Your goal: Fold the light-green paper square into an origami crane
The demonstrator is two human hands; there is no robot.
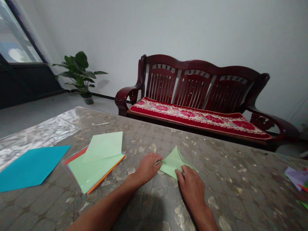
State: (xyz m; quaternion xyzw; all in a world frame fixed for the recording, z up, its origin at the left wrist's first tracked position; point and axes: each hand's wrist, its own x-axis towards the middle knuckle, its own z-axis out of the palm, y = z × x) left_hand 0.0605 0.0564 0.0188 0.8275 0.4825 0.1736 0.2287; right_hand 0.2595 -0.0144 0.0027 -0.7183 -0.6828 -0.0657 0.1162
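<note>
A light green sheet of paper [171,163], partly folded, lies on the patterned tablecloth in front of me, one corner pointing away. My left hand [149,165] grips its left corner between thumb and fingers. At the near right edge, my right hand [191,183] has thumb and fingers closed on the paper. Part of the right side is hidden under that hand. To the left rests a stack of coloured paper [96,171] in a clear sleeve, light green on top with red and orange edges showing. A loose light green sheet [104,146] overlaps the stack.
A blue sheet [36,166] lies at the table's left. Purple, red and green paper pieces [295,178] sit at the far right edge. Beyond the tablecloth [231,179] stand a dark red wooden bench [197,86] with a floral cushion and a potted plant [80,75].
</note>
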